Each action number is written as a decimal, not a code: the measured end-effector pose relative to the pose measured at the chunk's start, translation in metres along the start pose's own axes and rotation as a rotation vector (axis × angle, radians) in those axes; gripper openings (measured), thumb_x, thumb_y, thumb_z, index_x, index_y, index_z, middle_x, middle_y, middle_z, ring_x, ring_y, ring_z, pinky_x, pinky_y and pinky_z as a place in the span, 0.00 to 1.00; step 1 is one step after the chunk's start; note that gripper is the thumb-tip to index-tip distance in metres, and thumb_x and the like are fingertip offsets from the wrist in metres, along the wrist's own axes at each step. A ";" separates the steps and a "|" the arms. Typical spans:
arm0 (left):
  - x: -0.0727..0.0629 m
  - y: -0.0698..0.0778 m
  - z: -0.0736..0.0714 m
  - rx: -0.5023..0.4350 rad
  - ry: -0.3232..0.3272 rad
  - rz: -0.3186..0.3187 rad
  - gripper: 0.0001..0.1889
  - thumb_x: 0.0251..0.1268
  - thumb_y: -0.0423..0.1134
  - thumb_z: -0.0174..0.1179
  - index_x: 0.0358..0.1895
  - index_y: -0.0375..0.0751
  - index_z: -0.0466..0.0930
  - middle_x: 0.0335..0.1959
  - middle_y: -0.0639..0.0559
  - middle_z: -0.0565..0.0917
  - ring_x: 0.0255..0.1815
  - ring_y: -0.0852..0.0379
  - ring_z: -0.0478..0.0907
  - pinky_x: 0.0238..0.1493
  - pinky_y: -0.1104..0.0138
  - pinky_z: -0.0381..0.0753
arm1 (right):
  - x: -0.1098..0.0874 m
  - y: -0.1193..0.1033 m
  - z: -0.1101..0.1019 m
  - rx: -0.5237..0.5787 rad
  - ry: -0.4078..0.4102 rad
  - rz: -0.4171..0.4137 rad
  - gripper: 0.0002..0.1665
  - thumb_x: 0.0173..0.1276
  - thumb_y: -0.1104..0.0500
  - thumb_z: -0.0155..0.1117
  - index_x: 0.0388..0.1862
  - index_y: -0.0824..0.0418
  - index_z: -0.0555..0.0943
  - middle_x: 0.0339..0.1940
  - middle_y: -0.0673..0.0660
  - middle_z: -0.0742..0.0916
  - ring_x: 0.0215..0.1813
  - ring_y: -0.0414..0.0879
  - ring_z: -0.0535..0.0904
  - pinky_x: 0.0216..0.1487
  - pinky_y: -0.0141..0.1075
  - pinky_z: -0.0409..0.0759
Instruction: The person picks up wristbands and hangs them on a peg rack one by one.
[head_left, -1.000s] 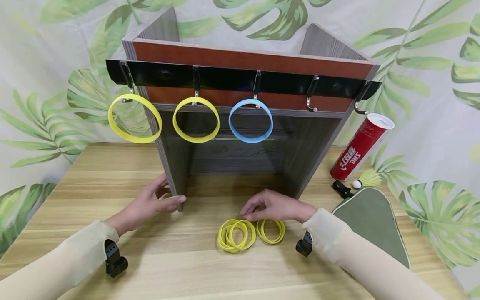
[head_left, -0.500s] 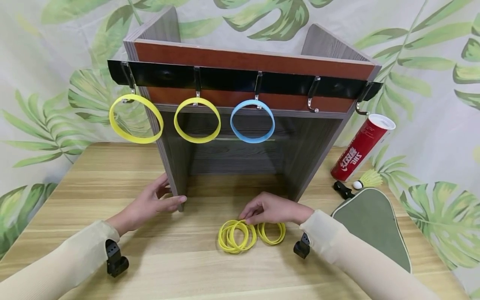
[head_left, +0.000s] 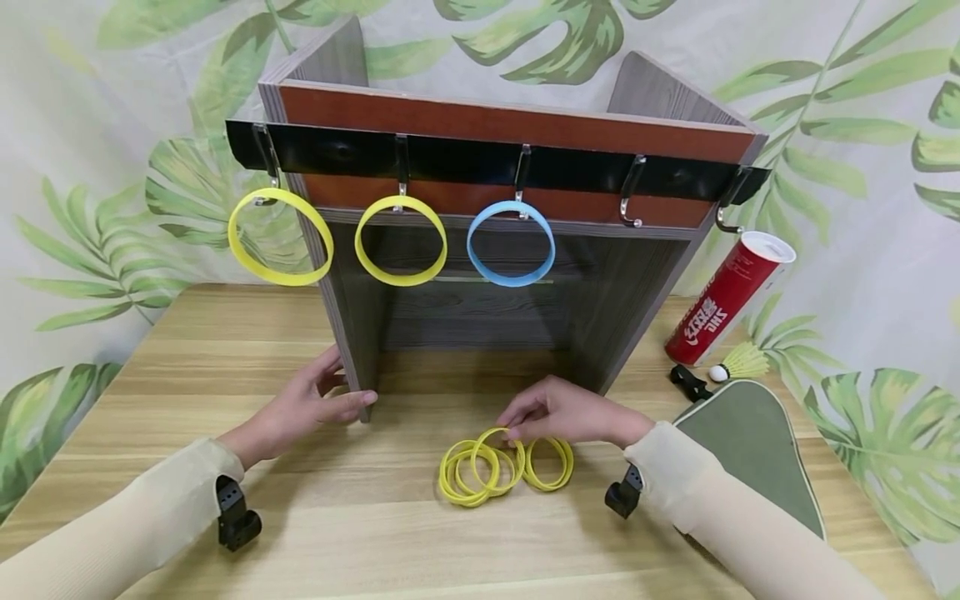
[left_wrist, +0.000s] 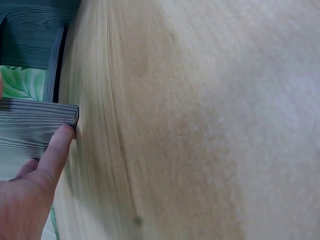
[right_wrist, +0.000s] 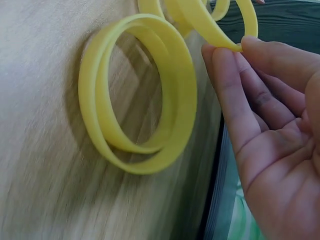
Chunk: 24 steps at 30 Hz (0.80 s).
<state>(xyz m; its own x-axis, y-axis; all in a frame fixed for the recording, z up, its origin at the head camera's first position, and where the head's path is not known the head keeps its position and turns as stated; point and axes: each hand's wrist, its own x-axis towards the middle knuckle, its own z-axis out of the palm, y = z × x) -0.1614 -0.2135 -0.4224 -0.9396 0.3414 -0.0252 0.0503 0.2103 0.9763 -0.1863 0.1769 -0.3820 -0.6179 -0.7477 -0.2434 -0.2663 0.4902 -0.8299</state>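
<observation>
My right hand (head_left: 566,410) pinches a yellow silicone wristband (right_wrist: 212,32) between thumb and fingertips, tilted up at the edge of a loose pile of yellow wristbands (head_left: 452,493). Just right of it, below the hand, lie overlapping yellow wristbands (right_wrist: 182,100) on the wood-grain table. My left hand (head_left: 307,408) grips the front edge of the grey cabinet's left side panel (left_wrist: 30,125), thumb at the front and fingers behind. Across the cabinet front runs a black hook rail (head_left: 465,158). Two yellow wristbands (head_left: 401,281) and a blue wristband (head_left: 512,282) hang from its three left hooks.
The two right hooks (head_left: 630,208) carry nothing. At the right stand a red shuttlecock tube (head_left: 723,300), a yellow shuttlecock (head_left: 742,362), a small black object (head_left: 688,382) and a green case (head_left: 750,454). A leaf-patterned cloth (head_left: 847,250) hangs behind.
My right hand has taken one yellow wristband from the pile, tipping it up and shifting slightly right. My left hand keeps its hold on the panel.
</observation>
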 end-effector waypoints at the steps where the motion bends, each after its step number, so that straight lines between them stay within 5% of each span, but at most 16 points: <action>1: 0.000 0.000 0.000 0.002 0.000 -0.001 0.45 0.74 0.36 0.66 0.86 0.53 0.49 0.75 0.30 0.67 0.67 0.40 0.71 0.50 0.59 0.91 | -0.003 0.000 -0.002 0.006 0.003 -0.001 0.15 0.74 0.61 0.69 0.56 0.64 0.88 0.49 0.61 0.93 0.47 0.37 0.88 0.50 0.28 0.86; 12: 0.000 -0.001 0.000 0.002 -0.001 -0.003 0.44 0.74 0.37 0.66 0.86 0.53 0.50 0.75 0.31 0.67 0.68 0.38 0.71 0.50 0.59 0.91 | -0.034 -0.008 -0.022 0.105 0.070 -0.053 0.19 0.75 0.63 0.67 0.59 0.73 0.83 0.51 0.71 0.90 0.44 0.33 0.86 0.49 0.28 0.87; 17: 0.001 -0.001 0.000 0.005 -0.003 -0.001 0.44 0.74 0.37 0.66 0.86 0.53 0.50 0.75 0.31 0.67 0.69 0.37 0.71 0.50 0.59 0.91 | -0.050 -0.020 -0.033 0.168 0.106 -0.025 0.20 0.77 0.60 0.66 0.61 0.70 0.82 0.53 0.68 0.89 0.48 0.39 0.89 0.55 0.38 0.90; 24: 0.000 -0.001 0.000 0.009 -0.003 0.001 0.44 0.74 0.37 0.66 0.86 0.53 0.49 0.75 0.31 0.67 0.68 0.37 0.71 0.50 0.59 0.91 | -0.070 -0.039 -0.046 0.211 0.224 -0.093 0.18 0.77 0.62 0.65 0.60 0.71 0.81 0.49 0.60 0.92 0.45 0.44 0.90 0.49 0.41 0.91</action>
<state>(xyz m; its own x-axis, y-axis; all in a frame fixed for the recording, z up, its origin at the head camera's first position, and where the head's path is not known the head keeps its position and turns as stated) -0.1618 -0.2138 -0.4233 -0.9385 0.3445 -0.0247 0.0546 0.2186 0.9743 -0.1667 0.2302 -0.3099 -0.7518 -0.6562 -0.0646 -0.1846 0.3035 -0.9348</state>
